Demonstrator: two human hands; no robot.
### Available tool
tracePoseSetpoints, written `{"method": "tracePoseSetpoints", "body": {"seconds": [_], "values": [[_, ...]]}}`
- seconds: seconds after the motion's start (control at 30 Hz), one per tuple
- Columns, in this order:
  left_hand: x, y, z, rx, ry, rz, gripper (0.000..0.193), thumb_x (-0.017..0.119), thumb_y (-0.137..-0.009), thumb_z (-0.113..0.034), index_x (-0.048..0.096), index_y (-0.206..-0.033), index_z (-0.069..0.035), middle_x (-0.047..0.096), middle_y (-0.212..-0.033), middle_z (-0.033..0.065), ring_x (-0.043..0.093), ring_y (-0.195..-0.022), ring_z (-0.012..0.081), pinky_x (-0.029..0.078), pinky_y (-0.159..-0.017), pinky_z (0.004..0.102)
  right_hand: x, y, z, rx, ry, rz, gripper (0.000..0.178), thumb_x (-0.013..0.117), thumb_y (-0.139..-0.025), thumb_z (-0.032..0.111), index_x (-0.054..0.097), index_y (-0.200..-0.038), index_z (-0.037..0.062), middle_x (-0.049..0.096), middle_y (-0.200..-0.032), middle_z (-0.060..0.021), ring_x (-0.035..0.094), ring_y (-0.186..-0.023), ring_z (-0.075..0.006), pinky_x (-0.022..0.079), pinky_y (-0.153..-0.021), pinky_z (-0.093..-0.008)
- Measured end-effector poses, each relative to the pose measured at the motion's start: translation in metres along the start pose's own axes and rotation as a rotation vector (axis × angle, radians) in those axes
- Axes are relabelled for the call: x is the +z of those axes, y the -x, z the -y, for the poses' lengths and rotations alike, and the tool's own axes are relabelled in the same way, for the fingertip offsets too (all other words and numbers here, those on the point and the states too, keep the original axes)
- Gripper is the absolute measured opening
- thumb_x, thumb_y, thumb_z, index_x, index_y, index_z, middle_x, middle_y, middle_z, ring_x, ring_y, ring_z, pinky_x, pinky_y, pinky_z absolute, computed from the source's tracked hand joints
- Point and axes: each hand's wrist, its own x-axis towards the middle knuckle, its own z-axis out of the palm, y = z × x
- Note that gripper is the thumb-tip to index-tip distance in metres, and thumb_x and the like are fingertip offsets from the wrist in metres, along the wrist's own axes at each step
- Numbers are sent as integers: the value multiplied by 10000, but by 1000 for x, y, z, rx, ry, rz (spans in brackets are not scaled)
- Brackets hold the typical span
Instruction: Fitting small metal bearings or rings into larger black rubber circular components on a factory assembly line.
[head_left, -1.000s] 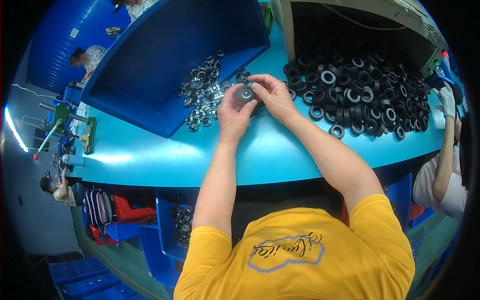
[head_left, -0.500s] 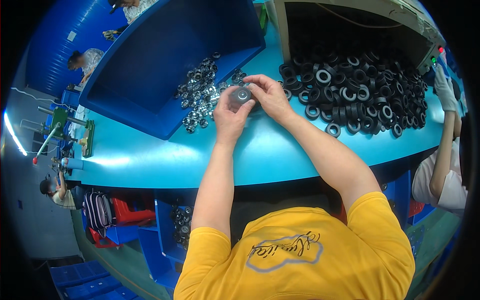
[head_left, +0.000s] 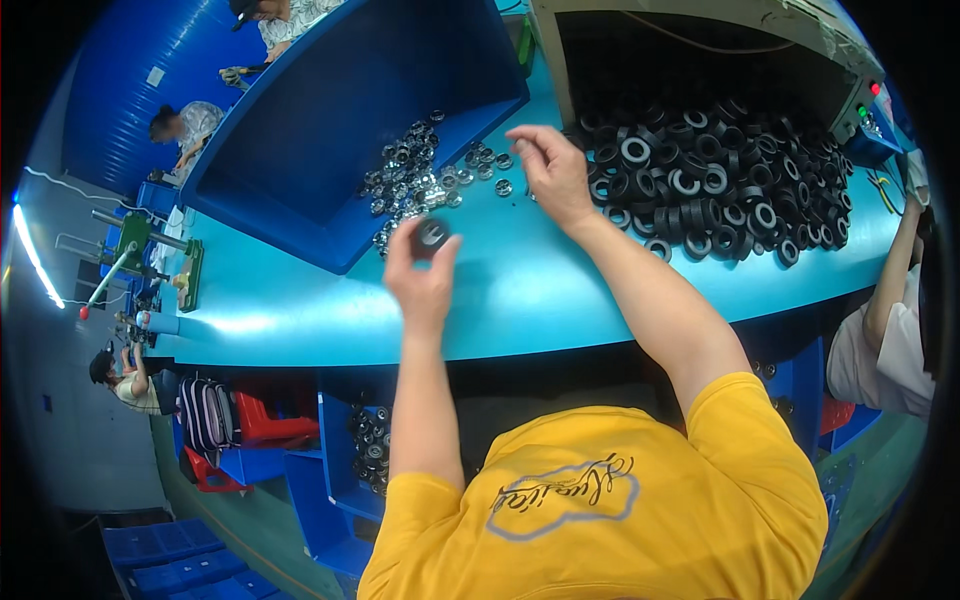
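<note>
My left hand (head_left: 418,280) is closed around a small black wheel (head_left: 432,236), a dark tyre with a silvery centre, above the turquoise table. To its right, my right hand (head_left: 556,180) hovers with loosely bent fingers, thumb and index apart, and nothing visible in them. It is between loose shiny wheel hubs (head_left: 503,187) on the left and a big heap of black rubber tyres (head_left: 690,185) on the right. More shiny hubs (head_left: 405,170) spill from the blue bin (head_left: 300,150) onto the table near my left hand.
A metal-framed machine opening (head_left: 555,60) stands behind the tyres. A green hand press (head_left: 130,240) is at the far left. A co-worker's arm (head_left: 890,270) reaches in at right, near yellow-handled pliers (head_left: 883,193). Below the table are blue bins with dark wheels (head_left: 370,440).
My hands have come apart. The left has moved left and slightly down with the wheel; the right has moved up and right, off the wheel.
</note>
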Motion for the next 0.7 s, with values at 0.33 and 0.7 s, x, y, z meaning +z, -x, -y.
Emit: {"method": "tracePoseSetpoints", "body": {"seconds": [0.33,0.7], "values": [[-290,214,39,-348,-1235,3,491,795,-829,-290,663,-1247,-70,644,-1080,132,618,-1021,318,509,-895,424,-50,-26,-11,-108,566,9,148,642,-925,129,776,-973,92,716,-971,-91,659,-980,-309,538,-860,-431],[-95,81,-17,256,-440,43,232,720,-871,-35,710,-1103,-29,683,-920,119,661,-827,255,530,-750,356,-63,-13,3,-105,1204,531,267,702,-911,307,811,-1130,202,524,-1515,-43,387,-1450,-287,291,-1162,-631]]}}
